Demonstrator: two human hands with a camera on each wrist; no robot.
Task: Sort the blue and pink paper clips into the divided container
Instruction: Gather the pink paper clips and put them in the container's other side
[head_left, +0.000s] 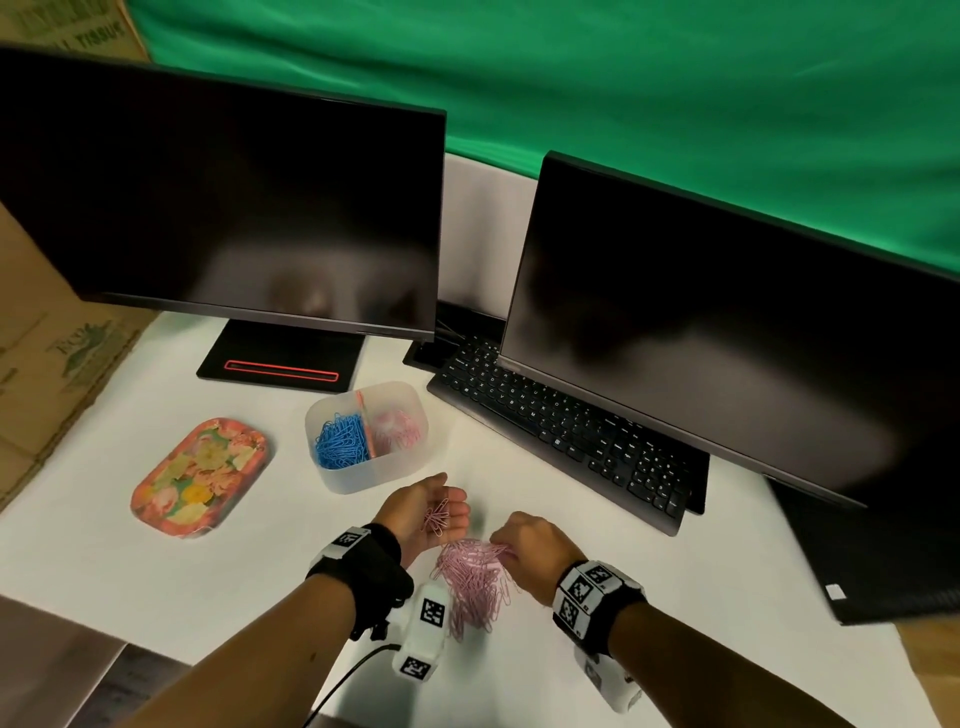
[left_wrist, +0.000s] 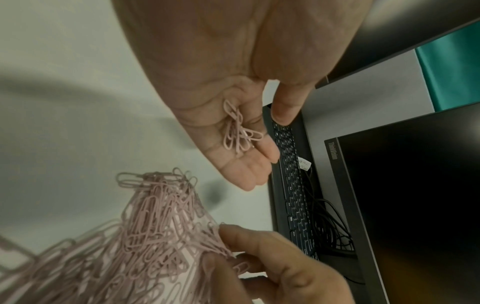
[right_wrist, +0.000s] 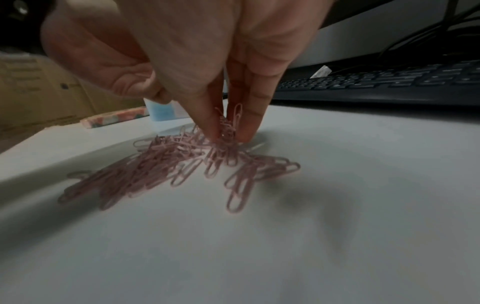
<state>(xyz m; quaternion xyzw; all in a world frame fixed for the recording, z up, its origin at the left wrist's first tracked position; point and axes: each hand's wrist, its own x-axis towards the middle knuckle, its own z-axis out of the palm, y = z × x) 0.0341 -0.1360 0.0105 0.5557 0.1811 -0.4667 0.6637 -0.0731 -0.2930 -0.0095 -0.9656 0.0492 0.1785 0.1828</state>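
A pile of pink paper clips (head_left: 475, 582) (left_wrist: 155, 236) (right_wrist: 182, 164) lies on the white table near the front edge. My right hand (head_left: 501, 540) (right_wrist: 228, 135) (left_wrist: 233, 246) pinches a few pink clips at the pile's far end. My left hand (head_left: 452, 496) (left_wrist: 270, 148) hovers palm up just beyond the pile, lightly cupped, with several pink clips (head_left: 436, 517) (left_wrist: 237, 131) lying in it. Past the left hand stands the translucent divided container (head_left: 353, 483) (right_wrist: 161, 111). Its left half holds blue clips (head_left: 340, 441) and its right half holds pink clips (head_left: 397, 426).
A floral tray (head_left: 200, 478) sits left of the container. A black keyboard (head_left: 566, 431) runs along the right under a dark monitor (head_left: 727, 338). A second monitor (head_left: 234, 208) stands behind the container. Cardboard boxes (head_left: 52, 364) border the table's left side.
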